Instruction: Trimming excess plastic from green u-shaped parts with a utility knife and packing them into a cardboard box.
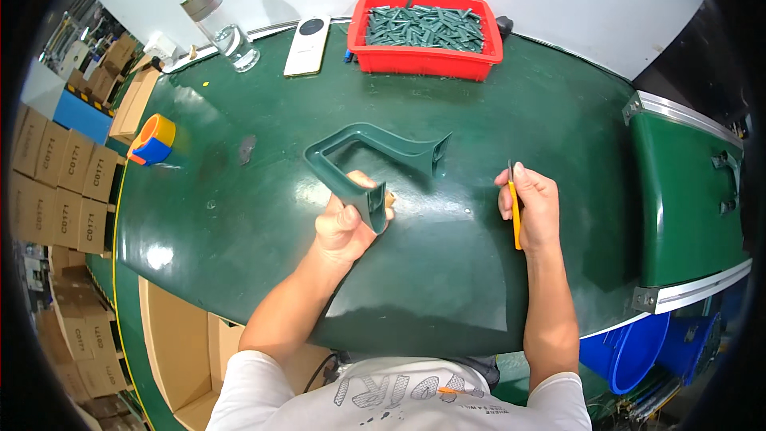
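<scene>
Head view, fisheye, rim edges bent and corners lost in black. Nearest the lower edge, white T-shirt (399, 391), print partly cut off. Both forearms rising from it over the green table (447, 271). Left hand (345, 224) closed around one end of the dark green plastic frame (367, 152), fingers wrapped on the nearer leg, thumb on top; fingertips hidden behind the part. Frame held near the table's middle, loop end tilted away toward the far left, flared end toward the right; whether touching the table surface or lifted off it, hard to tell. Right of the frame, well apart, right hand (531, 208) gripping a slim yellow-handled knife (515, 212), fingers curled tight on the handle, thin dark tip poking out above the knuckles, lower handle end showing below the palm. Blade detail too small to make out.

Left of the frame, at the table's edge, orange and blue tape dispenser (152, 141), partly cut by the edge. Small grey smudge or scrap (246, 149) between dispenser and frame, nature unclear. Beyond the frame, at the far edge, red bin (427, 60) full of dark green sticks, pieces too jumbled to count. Left of the bin, white phone (307, 44) lying flat, then clear bottle (219, 24) with a metal cap. Far left off the table, stacked cardboard boxes (60, 184), distorted. Right of the table, second green conveyor section (686, 192), half lost in the dark rim; below it blue buckets (638, 351), partly hidden.
</scene>
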A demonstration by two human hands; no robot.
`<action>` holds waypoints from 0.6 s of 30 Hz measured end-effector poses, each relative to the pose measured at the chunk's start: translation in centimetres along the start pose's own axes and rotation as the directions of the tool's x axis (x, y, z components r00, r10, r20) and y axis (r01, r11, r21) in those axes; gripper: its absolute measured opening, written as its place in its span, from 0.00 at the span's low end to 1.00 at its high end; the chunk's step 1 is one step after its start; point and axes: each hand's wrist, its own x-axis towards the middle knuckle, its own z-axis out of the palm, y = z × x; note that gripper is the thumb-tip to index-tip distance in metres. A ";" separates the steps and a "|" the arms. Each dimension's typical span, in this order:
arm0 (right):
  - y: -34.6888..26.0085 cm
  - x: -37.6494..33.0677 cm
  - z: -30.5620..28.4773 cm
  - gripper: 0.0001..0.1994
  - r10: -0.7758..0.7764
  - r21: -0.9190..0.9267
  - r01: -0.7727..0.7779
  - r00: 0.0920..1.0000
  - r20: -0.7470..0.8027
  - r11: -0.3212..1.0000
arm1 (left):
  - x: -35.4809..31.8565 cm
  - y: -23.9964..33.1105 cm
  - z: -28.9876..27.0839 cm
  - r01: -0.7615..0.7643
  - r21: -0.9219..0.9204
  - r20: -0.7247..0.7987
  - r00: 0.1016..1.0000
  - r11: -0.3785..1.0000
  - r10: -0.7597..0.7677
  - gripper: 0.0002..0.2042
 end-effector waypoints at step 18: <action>0.3 0.3 -0.3 0.17 -0.003 0.028 0.004 0.999 -0.037 1.000 | 0.4 0.3 -1.7 0.002 -0.187 0.154 0.988 0.982 0.027 0.19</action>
